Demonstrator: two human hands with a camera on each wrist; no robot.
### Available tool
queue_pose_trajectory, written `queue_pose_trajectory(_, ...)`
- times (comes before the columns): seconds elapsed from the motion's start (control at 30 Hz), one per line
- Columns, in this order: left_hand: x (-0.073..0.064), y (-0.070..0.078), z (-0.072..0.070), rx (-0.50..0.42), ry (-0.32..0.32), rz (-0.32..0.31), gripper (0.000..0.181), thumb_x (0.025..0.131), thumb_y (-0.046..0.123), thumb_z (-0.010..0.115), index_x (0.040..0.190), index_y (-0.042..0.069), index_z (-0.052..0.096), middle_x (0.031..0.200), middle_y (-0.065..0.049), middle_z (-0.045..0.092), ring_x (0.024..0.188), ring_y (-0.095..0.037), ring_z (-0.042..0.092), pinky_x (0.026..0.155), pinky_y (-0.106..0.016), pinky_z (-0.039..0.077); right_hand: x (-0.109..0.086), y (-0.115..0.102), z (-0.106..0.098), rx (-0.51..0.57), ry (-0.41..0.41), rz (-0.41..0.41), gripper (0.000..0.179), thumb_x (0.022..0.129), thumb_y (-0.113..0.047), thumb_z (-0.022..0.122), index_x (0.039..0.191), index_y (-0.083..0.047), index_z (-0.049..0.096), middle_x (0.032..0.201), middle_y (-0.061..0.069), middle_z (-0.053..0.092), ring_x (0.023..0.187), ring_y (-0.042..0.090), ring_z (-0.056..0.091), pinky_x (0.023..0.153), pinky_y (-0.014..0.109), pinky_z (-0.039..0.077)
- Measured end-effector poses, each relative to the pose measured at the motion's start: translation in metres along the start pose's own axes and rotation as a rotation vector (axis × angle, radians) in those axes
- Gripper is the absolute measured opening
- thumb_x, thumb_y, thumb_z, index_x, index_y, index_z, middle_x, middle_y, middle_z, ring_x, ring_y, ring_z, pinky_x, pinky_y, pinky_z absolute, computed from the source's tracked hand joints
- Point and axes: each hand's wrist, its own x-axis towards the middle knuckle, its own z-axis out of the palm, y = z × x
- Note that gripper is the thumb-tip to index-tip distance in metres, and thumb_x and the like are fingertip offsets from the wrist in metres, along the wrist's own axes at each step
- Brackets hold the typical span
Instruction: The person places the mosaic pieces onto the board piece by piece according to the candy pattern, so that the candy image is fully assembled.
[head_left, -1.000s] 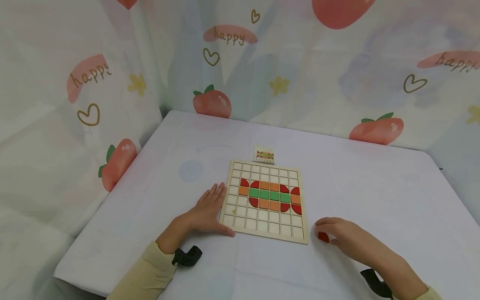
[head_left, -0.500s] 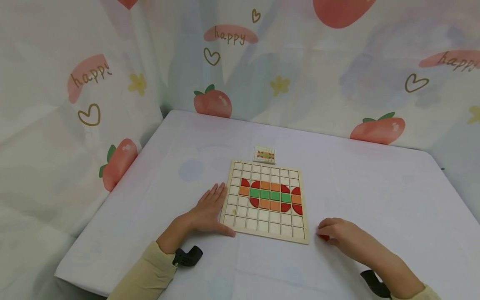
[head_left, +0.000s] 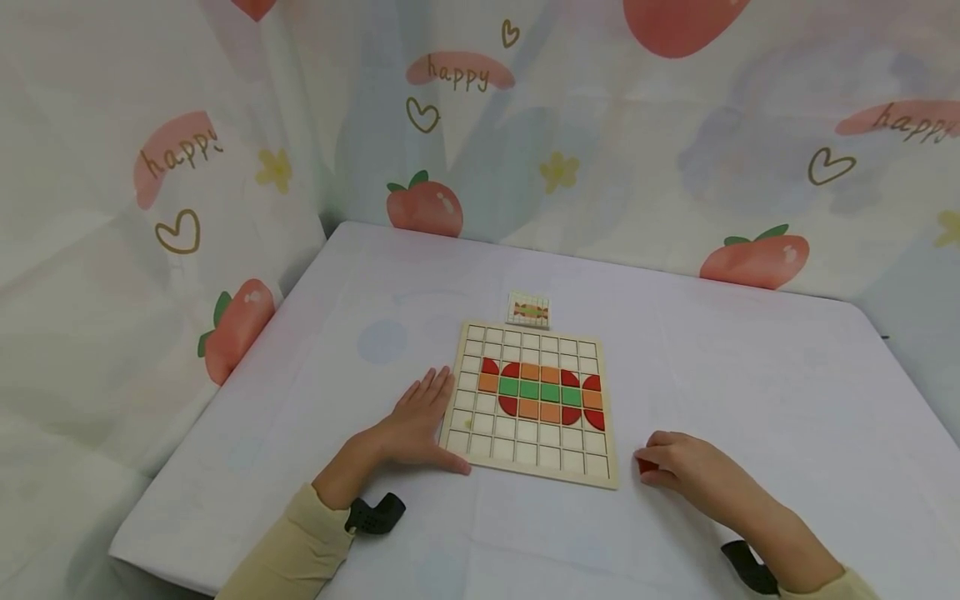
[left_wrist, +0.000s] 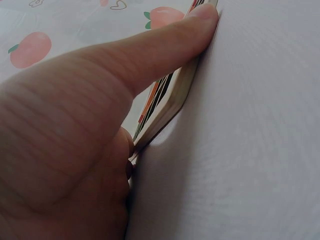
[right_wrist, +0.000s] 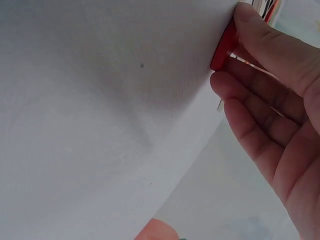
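A wooden grid board [head_left: 525, 454] lies on the table in the head view. Red quarter-round pieces [head_left: 569, 414], orange squares [head_left: 529, 372] and green squares [head_left: 528, 391] fill its middle rows. My left hand [head_left: 411, 427] rests along the board's left side with straight fingers, the thumb at the near edge; the left wrist view shows that thumb [left_wrist: 165, 50] over the board's rim. To the right of the board, my right hand [head_left: 693, 468] pinches a red piece [right_wrist: 226, 46] between thumb and fingers, low over the tablecloth. Fingers partly cover this piece.
A small pattern card [head_left: 529, 309] with a matching candy-like picture lies just beyond the board's far edge. White cloth [head_left: 750, 375] covers the table. Printed curtains [head_left: 600, 125] hang behind and at the left.
My right hand has tightened around the red piece, with its fingers shifting slightly over it beside the board. The left hand and the board have stayed in place.
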Motion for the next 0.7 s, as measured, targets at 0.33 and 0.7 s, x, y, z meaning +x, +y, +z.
queue_pose_trajectory(0.33, 0.0003, -0.001, 0.0014, -0.001, 0.008, 0.001, 0.125, 0.063, 0.066, 0.069, 0.147, 0.001, 0.001, 0.153, -0.012, -0.003, 0.137, -0.024, -0.01, 0.108, -0.042, 0.0, 0.0012, 0.0024, -0.0011, 0.008, -0.04, -0.006, 0.026, 0.073, -0.012, 0.077, 0.097, -0.005, 0.07, 0.082, -0.009, 0.055, 0.069, 0.005, 0.049, 0.062, 0.021, 0.049)
queue_pose_trajectory(0.7, 0.0003, -0.0012, 0.0007, 0.009, 0.003, -0.001, 0.126, 0.063, 0.067, 0.068, 0.147, 0.001, 0.001, 0.153, -0.012, -0.003, 0.137, -0.024, -0.01, 0.108, -0.042, 0.0, 0.002, 0.0016, -0.0023, 0.06, -0.042, -0.027, 0.023, 0.073, -0.005, 0.075, 0.096, -0.007, 0.071, 0.095, -0.001, 0.06, 0.085, 0.018, 0.058, 0.071, 0.03, 0.052)
